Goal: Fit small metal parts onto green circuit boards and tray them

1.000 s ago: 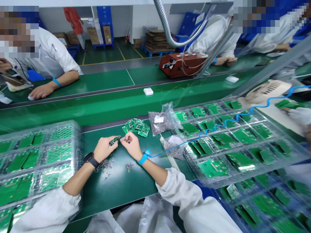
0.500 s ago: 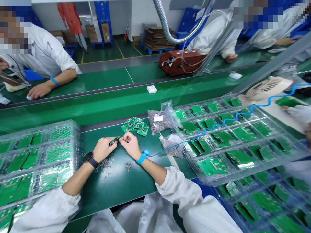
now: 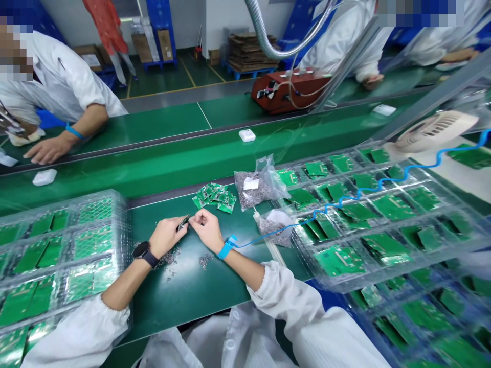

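My left hand (image 3: 168, 236) is closed on a small circuit board (image 3: 183, 223), tilted between thumb and fingers. At the board's right edge, my right hand (image 3: 207, 228) makes a pinch; whatever its fingertips hold is too small to make out. Beyond both hands lies a pile of green circuit boards (image 3: 215, 197). Loose small components are spread on the green table, one heap (image 3: 169, 258) by my left wrist and a smaller heap (image 3: 205, 261) below my right hand. Two plastic bags of such components, a far bag (image 3: 251, 191) and a near bag (image 3: 275, 229), rest to the right.
Stacked clear trays of circuit boards flank me, a left stack (image 3: 118, 220) and a right stack (image 3: 326, 278). A blue coiled cord (image 3: 347, 197) runs from my right wrist across the right trays. Ahead is a green conveyor (image 3: 184, 166) carrying white pieces (image 3: 247, 135). Co-workers sit across it.
My hands stay together with the board, its angle slightly steeper. Another white piece has appeared at left on the conveyor, and the co-worker's hand there has shifted left. The view has turned slightly.
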### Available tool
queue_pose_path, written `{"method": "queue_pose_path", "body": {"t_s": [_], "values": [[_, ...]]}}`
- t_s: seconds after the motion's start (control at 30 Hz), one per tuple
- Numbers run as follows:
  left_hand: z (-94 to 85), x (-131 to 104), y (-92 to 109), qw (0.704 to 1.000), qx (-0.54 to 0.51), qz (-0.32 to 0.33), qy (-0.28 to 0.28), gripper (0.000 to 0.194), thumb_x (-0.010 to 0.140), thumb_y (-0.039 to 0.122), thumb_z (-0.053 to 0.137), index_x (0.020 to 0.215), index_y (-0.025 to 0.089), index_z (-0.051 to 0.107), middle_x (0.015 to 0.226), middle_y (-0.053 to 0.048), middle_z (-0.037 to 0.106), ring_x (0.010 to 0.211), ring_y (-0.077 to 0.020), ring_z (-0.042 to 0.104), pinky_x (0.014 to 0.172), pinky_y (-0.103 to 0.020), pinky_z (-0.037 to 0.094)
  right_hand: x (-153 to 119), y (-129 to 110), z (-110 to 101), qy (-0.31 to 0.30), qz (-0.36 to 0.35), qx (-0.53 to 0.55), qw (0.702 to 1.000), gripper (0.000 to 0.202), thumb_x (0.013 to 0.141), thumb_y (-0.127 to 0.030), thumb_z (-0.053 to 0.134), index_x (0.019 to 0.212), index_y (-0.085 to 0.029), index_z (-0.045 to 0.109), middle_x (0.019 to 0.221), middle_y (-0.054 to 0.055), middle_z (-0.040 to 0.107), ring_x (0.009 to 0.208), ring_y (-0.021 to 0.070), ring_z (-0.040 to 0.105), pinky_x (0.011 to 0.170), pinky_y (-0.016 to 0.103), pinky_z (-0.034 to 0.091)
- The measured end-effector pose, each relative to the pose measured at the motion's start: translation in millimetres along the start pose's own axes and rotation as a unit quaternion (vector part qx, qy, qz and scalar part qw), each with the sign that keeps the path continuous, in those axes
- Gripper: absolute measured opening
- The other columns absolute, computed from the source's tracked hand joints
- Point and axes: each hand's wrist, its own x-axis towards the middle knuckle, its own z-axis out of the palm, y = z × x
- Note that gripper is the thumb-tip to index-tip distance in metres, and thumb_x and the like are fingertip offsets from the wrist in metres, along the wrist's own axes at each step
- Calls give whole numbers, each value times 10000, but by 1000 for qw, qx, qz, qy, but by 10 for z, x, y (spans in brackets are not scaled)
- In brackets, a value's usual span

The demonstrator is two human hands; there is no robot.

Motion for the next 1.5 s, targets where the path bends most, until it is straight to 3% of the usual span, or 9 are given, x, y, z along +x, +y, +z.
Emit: {"method": "queue_pose_path", "body": {"t_s": [0.27,0.43,0.57,0.77,0.93,1.07,1.2,1.33,1.5], "values": [[-4,38,-6,1000,-15,2,12,308,994,328,459,1019,199,737,990,-80,781,893,-265,717,776,-317,486,88,9,-21,-23,-2,25,999,270,787,-352,731,730,-231,497,722,-21,583,699,156,577,687,286,480],[-41,81,-2,996,-57,-39,59,317,966,296,441,1151,221,687,1103,-53,774,980,-247,717,846,-309,490,140,-21,-95,-76,-3,-11,997,220,806,-382,719,863,-229,572,810,-10,645,719,147,598,680,272,491],[-93,74,25,990,-49,-95,91,286,927,348,530,1145,226,669,982,-27,783,856,-232,728,791,-298,493,68,-85,-225,-111,-7,-91,990,160,830,-357,689,893,-218,641,803,-9,643,706,138,582,668,267,478],[-76,68,52,992,-40,-79,89,250,909,437,575,985,233,700,943,-30,781,884,-243,721,813,-301,485,-183,-212,-569,-178,3,-141,974,146,848,-345,688,892,-208,709,722,-14,648,653,140,570,612,262,462],[-46,63,57,993,-17,-82,86,246,900,438,570,972,239,694,851,-31,766,790,-245,707,737,-305,464,-348,-409,-729,-225,20,-216,950,137,832,-325,742,758,-212,720,668,-11,679,624,151,614,614,272,448],[-33,48,58,994,1,-73,82,249,902,439,557,974,241,692,806,-34,749,761,-252,696,696,-306,440,-383,-469,-665,-263,-3,-297,918,116,769,-203,798,697,-212,707,675,-14,678,614,147,614,614,265,406],[-38,39,60,994,12,-75,78,270,909,445,551,1017,246,698,789,-36,744,754,-260,697,685,-308,432,-381,-443,-608,-260,-39,-357,896,177,764,-127,768,641,-213,675,643,-13,639,567,135,543,588,269,337],[-46,33,80,994,19,-77,76,271,905,436,555,1037,256,708,809,-41,752,792,-269,709,678,-303,428,-313,-412,-554,-242,-40,-327,913,160,820,-187,726,672,-211,670,646,-8,636,582,142,535,592,270,333],[-59,21,106,992,73,-80,61,259,881,461,596,1001,270,722,787,-42,749,781,-276,715,620,-293,395,-43,-317,-321,-172,-17,-161,972,262,901,-429,628,779,-202,676,723,-1,667,675,158,581,651,273,425]]}}
